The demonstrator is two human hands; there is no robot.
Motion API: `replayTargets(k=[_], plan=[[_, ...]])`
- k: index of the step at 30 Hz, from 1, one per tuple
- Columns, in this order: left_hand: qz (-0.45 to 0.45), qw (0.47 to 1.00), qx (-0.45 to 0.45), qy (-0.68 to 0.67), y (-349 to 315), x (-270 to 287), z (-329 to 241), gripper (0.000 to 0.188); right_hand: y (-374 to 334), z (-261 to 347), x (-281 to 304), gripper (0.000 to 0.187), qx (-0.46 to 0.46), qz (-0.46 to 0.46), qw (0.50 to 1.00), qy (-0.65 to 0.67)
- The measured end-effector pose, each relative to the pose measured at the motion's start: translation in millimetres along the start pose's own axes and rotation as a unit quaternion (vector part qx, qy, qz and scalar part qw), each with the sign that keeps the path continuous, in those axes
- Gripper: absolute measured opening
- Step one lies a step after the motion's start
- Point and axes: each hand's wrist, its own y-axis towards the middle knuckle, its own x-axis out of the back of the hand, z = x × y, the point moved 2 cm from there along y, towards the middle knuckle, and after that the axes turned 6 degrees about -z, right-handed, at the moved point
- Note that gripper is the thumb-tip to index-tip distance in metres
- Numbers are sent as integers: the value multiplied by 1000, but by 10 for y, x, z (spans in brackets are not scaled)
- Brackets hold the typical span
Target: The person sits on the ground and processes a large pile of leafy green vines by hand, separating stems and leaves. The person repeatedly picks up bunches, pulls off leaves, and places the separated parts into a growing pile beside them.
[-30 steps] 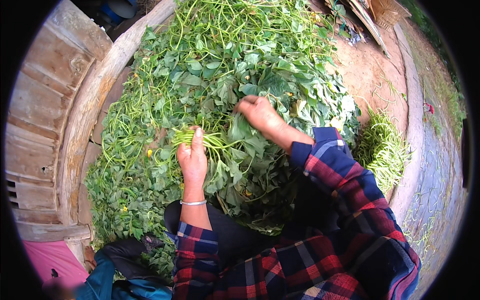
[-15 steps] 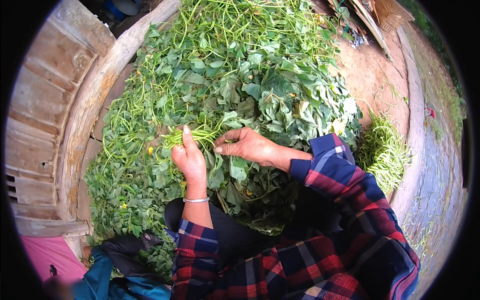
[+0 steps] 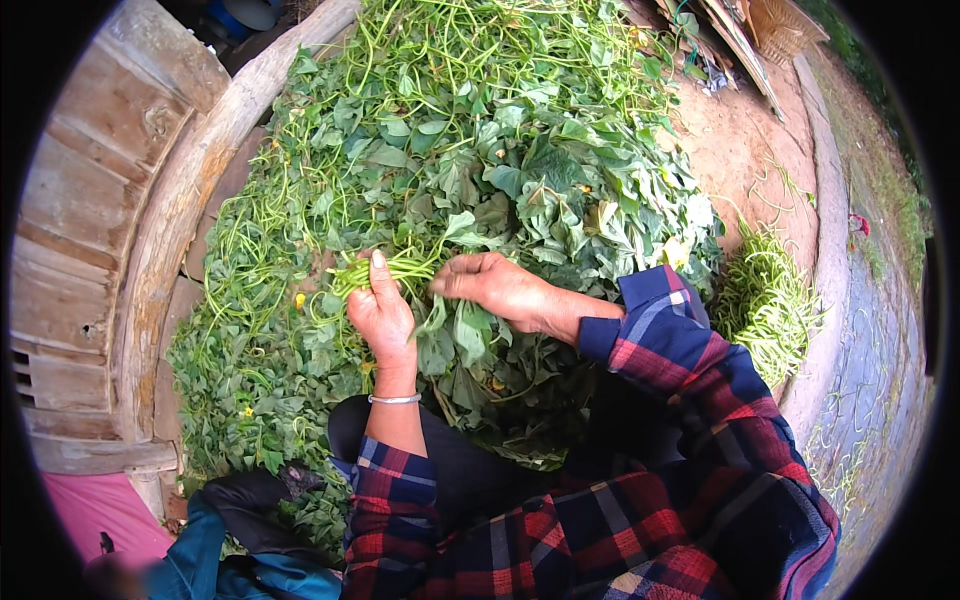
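Stems (image 3: pixel 385 270) in left fingers (image 3: pixel 378 275)

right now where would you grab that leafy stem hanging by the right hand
Probably on the thin stalk just above its leaf, pinched from the right side. The right hand already sits there, and the left hand is closed around the bunch of green stems on the other side.

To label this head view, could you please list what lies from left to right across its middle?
Wooden planks → log edge → left hand holding a bunch of green stems → right hand → pile of stripped stems → stone kerb.
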Motion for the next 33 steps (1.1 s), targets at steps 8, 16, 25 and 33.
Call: replayTargets(k=[8,16,25,33], plan=[[1,998,-62,7,-25,-27,-42,25,-62,99,-15,17,-63,-32,996,-58],[-53,992,46,-102,57,42,-59,23,-171,219,-29,19,63,76,987,-124],[-34,993,50,-103,-91,-105,-130,30,9,-170,-127,24,49,-7,998,-37],[-44,983,60,-169,-99,-134,-73,26,-27,-92,-144,16,18,-81,995,54]])
